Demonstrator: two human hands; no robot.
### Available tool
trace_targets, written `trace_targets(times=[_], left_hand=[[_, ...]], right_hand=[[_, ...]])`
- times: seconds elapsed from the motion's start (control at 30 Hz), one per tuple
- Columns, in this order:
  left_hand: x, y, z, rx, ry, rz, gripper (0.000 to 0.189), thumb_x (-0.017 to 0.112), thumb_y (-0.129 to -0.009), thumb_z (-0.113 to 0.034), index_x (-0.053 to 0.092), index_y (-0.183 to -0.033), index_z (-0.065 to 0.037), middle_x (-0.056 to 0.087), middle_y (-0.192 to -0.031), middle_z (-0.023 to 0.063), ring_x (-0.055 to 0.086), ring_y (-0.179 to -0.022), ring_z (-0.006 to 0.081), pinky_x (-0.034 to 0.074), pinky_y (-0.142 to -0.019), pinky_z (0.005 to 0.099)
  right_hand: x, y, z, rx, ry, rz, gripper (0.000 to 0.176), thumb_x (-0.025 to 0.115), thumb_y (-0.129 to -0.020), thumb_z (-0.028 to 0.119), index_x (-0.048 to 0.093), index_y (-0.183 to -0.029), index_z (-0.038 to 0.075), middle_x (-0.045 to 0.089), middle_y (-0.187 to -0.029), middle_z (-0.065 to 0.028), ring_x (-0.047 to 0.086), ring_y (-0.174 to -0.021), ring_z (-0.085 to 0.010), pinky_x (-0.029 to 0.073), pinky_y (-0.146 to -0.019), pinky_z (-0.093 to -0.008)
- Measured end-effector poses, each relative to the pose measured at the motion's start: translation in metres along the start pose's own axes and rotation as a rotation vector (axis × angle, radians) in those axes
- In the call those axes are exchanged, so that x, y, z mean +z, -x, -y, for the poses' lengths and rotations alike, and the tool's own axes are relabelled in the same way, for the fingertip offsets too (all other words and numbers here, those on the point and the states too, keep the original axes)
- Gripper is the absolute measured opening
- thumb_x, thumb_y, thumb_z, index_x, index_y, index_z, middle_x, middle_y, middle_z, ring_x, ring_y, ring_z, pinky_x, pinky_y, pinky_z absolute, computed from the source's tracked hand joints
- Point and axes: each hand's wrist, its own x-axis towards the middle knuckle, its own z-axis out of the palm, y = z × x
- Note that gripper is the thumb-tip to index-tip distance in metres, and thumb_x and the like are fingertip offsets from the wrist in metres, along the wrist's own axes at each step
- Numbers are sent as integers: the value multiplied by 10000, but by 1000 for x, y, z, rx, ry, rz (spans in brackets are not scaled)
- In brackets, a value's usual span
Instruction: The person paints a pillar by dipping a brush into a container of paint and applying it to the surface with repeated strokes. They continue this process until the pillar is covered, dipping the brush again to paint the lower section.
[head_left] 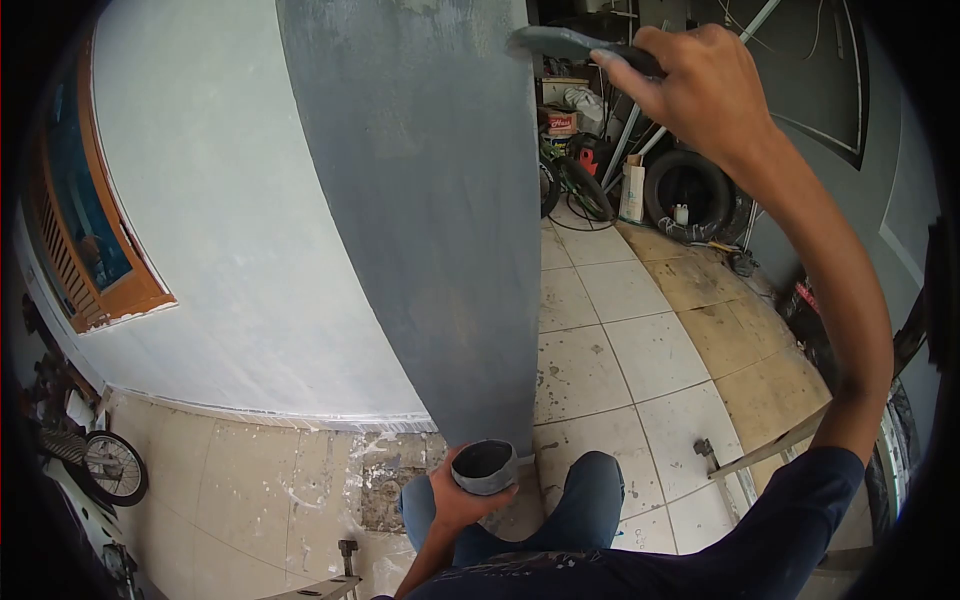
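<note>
Raised at the upper right, my right hand (705,90) is closed around the dark handle of a paintbrush (560,42). The brush, coated in grey, points left and its tip is at the right edge of the dark grey wall section (430,200), near the top. Low in front of my body, my left hand (462,505) wraps around a small round cup (487,484) smeared with grey. The cup is upright, and its inside looks dark grey. Lighter, uneven patches show on the upper part of the grey section.
A pale wall (230,220) with a wooden-framed window (100,200) adjoins on the left. Metal bars (345,565) stand beside my legs. Behind the grey section are tyres (690,190), a box (560,122) and clutter. A spoked wheel (112,468) shows at far left. Paint spots the tiled floor (590,370).
</note>
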Motion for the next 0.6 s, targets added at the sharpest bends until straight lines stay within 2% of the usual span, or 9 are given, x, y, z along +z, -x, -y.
trace_targets(times=[0.1,0.13,0.23,0.33,0.47,0.53,0.57,0.6], left_hand=[[3,3,6,12,-5,2,727,956,-534,-259,647,-1143,-13,752,-1018,102,729,-944,180,573,-877,348],[3,4,9,10,-4,8,727,956,-534,-259,647,-1143,-13,752,-1018,102,729,-944,180,573,-877,348],[4,9,13,-1,-9,-1,723,955,-535,-259,647,-1141,-12,753,-1015,104,730,-948,184,575,-874,353],[1,7,10,-15,-10,9,719,953,-537,-255,647,-1139,-11,753,-1021,107,731,-950,184,577,-871,354],[2,7,7,-5,-32,-9,716,949,-543,-251,646,-1142,-3,752,-1024,110,732,-947,186,578,-867,348],[3,6,7,-14,-28,-9,716,948,-544,-250,645,-1143,-1,752,-1023,110,732,-946,188,577,-867,347],[3,6,10,-4,-20,-9,718,948,-542,-251,646,-1142,1,751,-1024,110,731,-948,190,576,-869,348],[5,6,12,6,-11,-9,719,949,-541,-252,646,-1141,2,751,-1024,109,730,-950,192,575,-872,350]], right_hand=[[0,8,12,127,-50,65,376,724,-879,350,743,-807,-18,582,-487,-143,647,-511,-312,554,-546,-400],[-6,17,22,212,-152,170,380,723,-881,339,738,-784,-28,573,-488,-165,647,-520,-331,548,-545,-412],[1,57,41,218,-217,245,379,726,-879,332,739,-775,-33,562,-478,-162,633,-501,-337,543,-546,-415],[-3,63,44,176,-229,356,363,728,-878,319,743,-798,-35,546,-451,-141,613,-466,-326,542,-544,-411],[-12,35,36,256,-258,364,361,724,-881,309,734,-775,-36,550,-458,-138,606,-456,-320,543,-548,-409],[-9,19,29,263,-250,242,356,727,-878,299,719,-744,-31,555,-464,-135,614,-469,-314,543,-549,-410],[-5,15,24,264,-249,248,356,727,-878,299,719,-744,-31,555,-464,-135,614,-469,-314,543,-549,-410],[-1,12,18,174,-143,115,401,744,-875,341,705,-713,-24,535,-453,-112,573,-427,-270,483,-488,-376]])
